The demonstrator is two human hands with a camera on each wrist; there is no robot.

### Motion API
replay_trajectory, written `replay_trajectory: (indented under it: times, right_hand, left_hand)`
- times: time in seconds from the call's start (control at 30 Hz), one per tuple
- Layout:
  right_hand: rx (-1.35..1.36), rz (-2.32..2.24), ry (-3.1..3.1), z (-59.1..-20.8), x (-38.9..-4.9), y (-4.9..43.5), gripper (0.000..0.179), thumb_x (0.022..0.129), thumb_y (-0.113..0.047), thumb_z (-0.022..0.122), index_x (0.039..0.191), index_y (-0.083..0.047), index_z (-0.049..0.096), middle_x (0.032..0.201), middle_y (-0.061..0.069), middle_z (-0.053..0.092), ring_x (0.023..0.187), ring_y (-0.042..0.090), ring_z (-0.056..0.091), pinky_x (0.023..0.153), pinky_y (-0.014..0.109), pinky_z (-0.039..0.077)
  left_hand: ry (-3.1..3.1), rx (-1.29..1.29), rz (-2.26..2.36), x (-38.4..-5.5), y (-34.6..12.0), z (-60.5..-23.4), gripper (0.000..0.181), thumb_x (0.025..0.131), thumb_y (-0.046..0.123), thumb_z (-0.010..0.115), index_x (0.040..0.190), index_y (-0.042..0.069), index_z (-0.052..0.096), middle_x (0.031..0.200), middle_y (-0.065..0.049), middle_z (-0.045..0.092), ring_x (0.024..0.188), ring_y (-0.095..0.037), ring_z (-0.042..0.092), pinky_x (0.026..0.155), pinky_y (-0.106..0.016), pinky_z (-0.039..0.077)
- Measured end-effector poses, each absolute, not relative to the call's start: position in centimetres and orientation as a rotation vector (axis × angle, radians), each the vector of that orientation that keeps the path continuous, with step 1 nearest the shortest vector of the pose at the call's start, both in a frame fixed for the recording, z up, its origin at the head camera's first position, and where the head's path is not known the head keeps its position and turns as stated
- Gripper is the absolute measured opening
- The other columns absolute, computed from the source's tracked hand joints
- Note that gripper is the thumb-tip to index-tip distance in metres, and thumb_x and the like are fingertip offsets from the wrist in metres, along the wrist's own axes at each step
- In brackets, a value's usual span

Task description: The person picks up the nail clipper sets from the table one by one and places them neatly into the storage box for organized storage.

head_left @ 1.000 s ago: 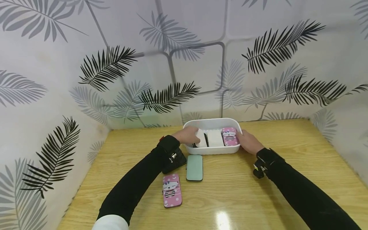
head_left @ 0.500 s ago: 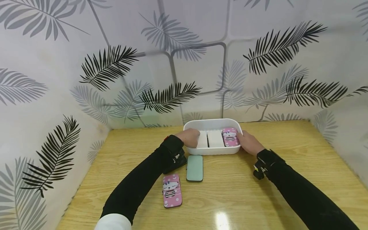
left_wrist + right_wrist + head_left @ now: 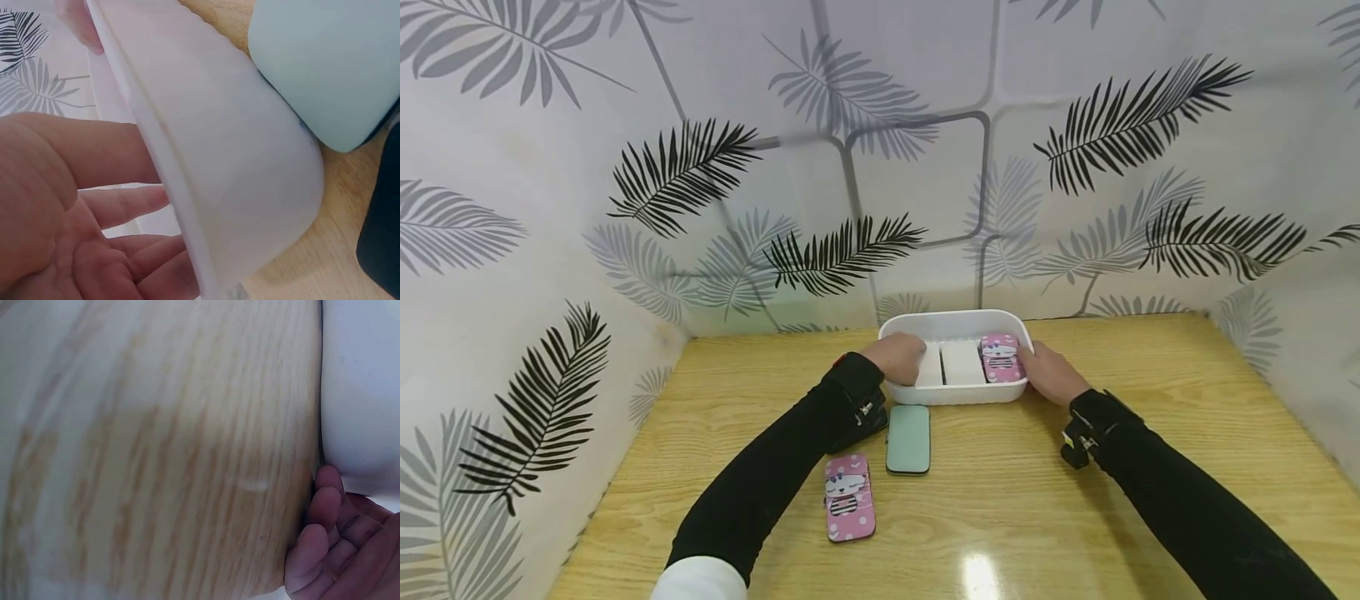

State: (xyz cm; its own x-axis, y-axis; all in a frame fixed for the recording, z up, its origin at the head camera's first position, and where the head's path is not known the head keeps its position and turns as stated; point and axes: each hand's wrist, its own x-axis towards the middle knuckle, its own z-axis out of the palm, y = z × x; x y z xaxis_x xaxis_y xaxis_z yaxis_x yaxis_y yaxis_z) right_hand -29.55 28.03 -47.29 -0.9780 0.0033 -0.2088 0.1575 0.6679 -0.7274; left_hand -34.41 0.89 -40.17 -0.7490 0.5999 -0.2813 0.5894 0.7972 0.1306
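A white plastic bin [image 3: 957, 394] stands at the table's back edge. Flat cases lie in it side by side: a white case [image 3: 929, 365] on the left, another white case [image 3: 962, 363] mid-bin, and a pink cat-print case [image 3: 999, 357] on the right. My left hand [image 3: 904, 358] reaches over the bin's left rim beside the left white case. Its fingers [image 3: 125, 206] look spread and fairly straight in the left wrist view, their tips hidden behind the wall. My right hand [image 3: 1051, 372] grips the bin's right end, fingertips [image 3: 325, 506] outside, low against the wall.
In front of the bin lie a mint-green case [image 3: 907, 439] and a second pink cat-print case [image 3: 849, 497]. A black case [image 3: 859, 429] is partly covered by my left wrist. Leaf-patterned cloth [image 3: 925, 192] rises behind the wooden table [image 3: 1037, 517].
The left white case, tilted under my left hand a second ago, has gone down flat in the bin. My left hand has shifted slightly right; my right hand stays put.
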Motion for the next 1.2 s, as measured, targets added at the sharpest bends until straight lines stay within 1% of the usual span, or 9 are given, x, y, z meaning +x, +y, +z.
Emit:
replay_trajectory:
  times: [0.2,0.37,0.47,0.57,0.67,0.77,0.87,1.03,1.2]
  right_hand:
    - [0.137,-1.195,2.700,-47.6,-29.8,28.0,0.060,0.109,-0.042,0.023,0.142,0.006,0.036,0.103,0.017,0.052,0.084,0.025,0.053,0.069,0.031,0.041]
    - [0.138,-1.191,2.698,-47.7,-29.9,28.0,0.060,0.109,-0.042,0.023,0.143,0.006,0.035,0.106,0.018,0.052,0.087,0.026,0.053,0.070,0.032,0.041]
    - [0.142,-1.200,2.697,-47.5,-29.8,28.0,0.060,0.109,-0.043,0.023,0.140,0.005,0.037,0.102,0.017,0.053,0.084,0.026,0.054,0.068,0.031,0.042]
    - [0.138,-1.213,2.698,-47.3,-29.7,28.0,0.059,0.109,-0.043,0.023,0.138,0.005,0.038,0.097,0.016,0.053,0.079,0.025,0.054,0.066,0.031,0.042]
    - [0.137,-1.214,2.703,-47.2,-29.7,28.0,0.057,0.109,-0.043,0.024,0.138,0.004,0.039,0.095,0.014,0.053,0.077,0.024,0.054,0.065,0.031,0.042]
    - [0.128,-1.202,2.706,-47.2,-29.7,28.1,0.058,0.109,-0.043,0.023,0.140,0.004,0.038,0.097,0.015,0.053,0.078,0.025,0.054,0.065,0.031,0.042]
    - [0.128,-1.191,2.710,-47.2,-29.7,28.2,0.061,0.109,-0.045,0.022,0.142,0.004,0.036,0.102,0.017,0.053,0.082,0.025,0.054,0.067,0.032,0.042]
    - [0.142,-1.186,2.711,-47.2,-29.7,28.3,0.061,0.109,-0.045,0.021,0.140,0.004,0.037,0.103,0.017,0.052,0.083,0.025,0.053,0.068,0.032,0.041]
    - [0.125,-1.179,2.727,-47.2,-29.5,28.0,0.058,0.109,-0.044,0.022,0.134,0.005,0.042,0.098,0.015,0.052,0.082,0.024,0.052,0.068,0.031,0.040]
  left_hand:
    - [2.685,0.953,0.053,-34.4,0.5,-40.6,0.051,0.091,0.001,0.057,0.142,0.002,0.055,0.134,-0.014,0.062,0.096,-0.022,0.047,0.086,-0.031,0.039]
    - [2.755,0.906,0.179,-33.6,-0.1,-40.7,0.054,0.093,0.011,0.065,0.145,0.002,0.052,0.143,-0.013,0.058,0.120,-0.022,0.057,0.107,-0.033,0.043]
    - [2.810,0.878,0.287,-32.4,-0.5,-40.4,0.056,0.094,0.018,0.068,0.145,0.003,0.051,0.144,-0.012,0.057,0.128,-0.023,0.056,0.110,-0.035,0.042]
    - [2.863,0.910,0.368,-30.7,-1.1,-39.7,0.055,0.094,0.022,0.068,0.144,0.004,0.053,0.142,-0.012,0.057,0.123,-0.022,0.058,0.105,-0.036,0.047]
    - [2.902,1.042,0.345,-28.8,-1.8,-39.3,0.050,0.094,0.026,0.069,0.139,0.007,0.058,0.134,-0.010,0.060,0.110,-0.020,0.061,0.094,-0.033,0.052]
    - [2.893,1.197,0.206,-27.0,-2.4,-39.3,0.046,0.092,0.030,0.071,0.133,0.011,0.063,0.122,-0.005,0.064,0.096,-0.015,0.062,0.081,-0.030,0.053]
    - [2.826,1.257,0.072,-25.4,-2.8,-39.8,0.047,0.090,0.035,0.073,0.132,0.015,0.064,0.117,-0.001,0.065,0.089,-0.011,0.061,0.074,-0.028,0.052]
    - [2.737,1.233,-0.057,-23.7,-3.2,-41.2,0.061,0.087,0.043,0.076,0.138,0.015,0.058,0.125,-0.005,0.059,0.090,-0.013,0.059,0.074,-0.028,0.052]
    - [2.728,1.187,-0.131,-23.2,-3.5,-42.9,0.071,0.081,0.047,0.078,0.140,0.017,0.052,0.133,-0.010,0.050,0.098,-0.022,0.057,0.078,-0.033,0.051]
